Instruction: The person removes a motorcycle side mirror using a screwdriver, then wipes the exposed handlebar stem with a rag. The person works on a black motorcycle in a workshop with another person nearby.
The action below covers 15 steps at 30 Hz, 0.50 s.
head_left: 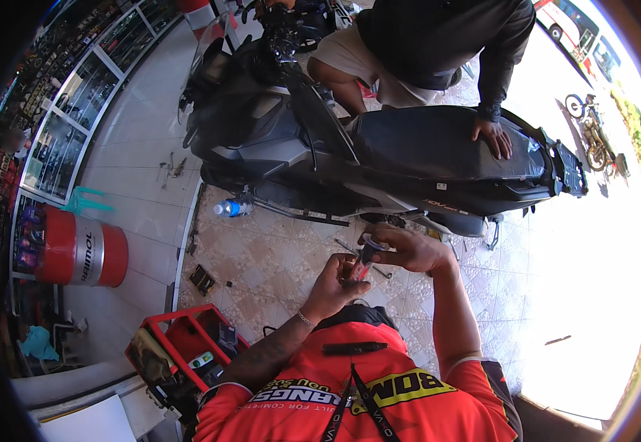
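My left hand point(335, 283) is closed round the lower, red part of a small red-and-dark item point(364, 264), too small to name. My right hand point(416, 250) grips its upper end, where a pale rim shows, fingers bent over it. Both hands are close together in front of my body, below a black scooter point(401, 184) lying across the view. Beneath and beside my hands, metal tools point(384, 273) lie on the patterned tile floor point(468, 287).
A co-worker point(438, 44) behind the scooter rests a hand point(493, 138) on its seat. A water bottle point(232, 208), tool case point(202, 280), red tool cart point(180, 320) and red drum point(62, 247) are leftward. Glass cabinets point(62, 132) line the left; a motorbike point(593, 132) stands outside, right.
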{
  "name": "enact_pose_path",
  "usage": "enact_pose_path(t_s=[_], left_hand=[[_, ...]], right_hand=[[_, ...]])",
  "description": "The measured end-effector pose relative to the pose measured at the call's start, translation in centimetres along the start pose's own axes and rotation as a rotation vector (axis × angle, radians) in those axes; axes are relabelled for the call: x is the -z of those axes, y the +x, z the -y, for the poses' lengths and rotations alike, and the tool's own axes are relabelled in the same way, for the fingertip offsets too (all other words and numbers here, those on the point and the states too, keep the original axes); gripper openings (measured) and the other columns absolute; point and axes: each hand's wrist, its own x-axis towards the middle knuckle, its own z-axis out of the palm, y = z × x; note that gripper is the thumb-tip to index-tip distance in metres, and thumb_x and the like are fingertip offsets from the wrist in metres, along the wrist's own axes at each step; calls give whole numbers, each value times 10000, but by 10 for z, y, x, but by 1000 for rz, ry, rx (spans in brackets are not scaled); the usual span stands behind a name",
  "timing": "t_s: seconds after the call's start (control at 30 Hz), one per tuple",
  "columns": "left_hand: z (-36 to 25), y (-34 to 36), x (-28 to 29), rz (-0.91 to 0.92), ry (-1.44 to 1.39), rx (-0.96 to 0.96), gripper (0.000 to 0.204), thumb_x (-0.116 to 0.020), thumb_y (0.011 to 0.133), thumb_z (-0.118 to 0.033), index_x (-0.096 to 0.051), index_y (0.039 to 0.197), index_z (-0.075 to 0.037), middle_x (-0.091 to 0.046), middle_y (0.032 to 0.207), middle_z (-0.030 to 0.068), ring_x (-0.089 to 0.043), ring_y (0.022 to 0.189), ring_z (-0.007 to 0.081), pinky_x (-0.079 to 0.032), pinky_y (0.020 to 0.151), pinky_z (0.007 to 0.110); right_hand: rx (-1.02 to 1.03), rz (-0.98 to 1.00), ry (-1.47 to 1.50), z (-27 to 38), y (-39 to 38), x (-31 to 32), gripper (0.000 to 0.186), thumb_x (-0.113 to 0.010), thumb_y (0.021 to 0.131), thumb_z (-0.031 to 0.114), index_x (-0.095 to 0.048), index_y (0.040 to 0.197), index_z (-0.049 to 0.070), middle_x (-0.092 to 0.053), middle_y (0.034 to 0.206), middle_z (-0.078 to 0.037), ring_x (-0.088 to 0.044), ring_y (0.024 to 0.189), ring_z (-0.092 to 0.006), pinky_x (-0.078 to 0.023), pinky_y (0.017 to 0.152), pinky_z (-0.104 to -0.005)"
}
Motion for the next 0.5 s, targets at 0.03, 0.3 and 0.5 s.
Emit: enact_pose_path(t_s=[0.03, 0.3, 0.5], left_hand=[[0, 2, 1, 44, 23, 15, 480, -805, 874, -249, -496, 1178, -44, -576, 991, 11, -546, 839, 82, -477, 753, 262], [-2, 40, 7, -248, -339, 92, 352, -761, 907, -241, -508, 1095, -85, -545, 936, -27, -528, 845, 54, -459, 735, 244], [-10, 56, -15, -460, -212, -13, 416, -763, 909, -309, -489, 1111, -71, -569, 984, 16, -575, 873, 81, -501, 730, 260]], right_hand=[[-64, 81, -1, 1, 10, 0, 418, -680, 964, 323, -605, 1201, -13, -601, 1156, -149, -602, 1066, -306, -478, 918, -387], [95, -973, 238, -13, 34, -100, 206, -712, 854, 24, -567, 1000, 4, -545, 1060, -142, -584, 948, -251, -513, 794, -346], [195, -727, -71, -42, -1, -109, 322, -728, 840, 122, -589, 1117, 36, -485, 1222, -223, -518, 1114, -346, -532, 838, -395]])
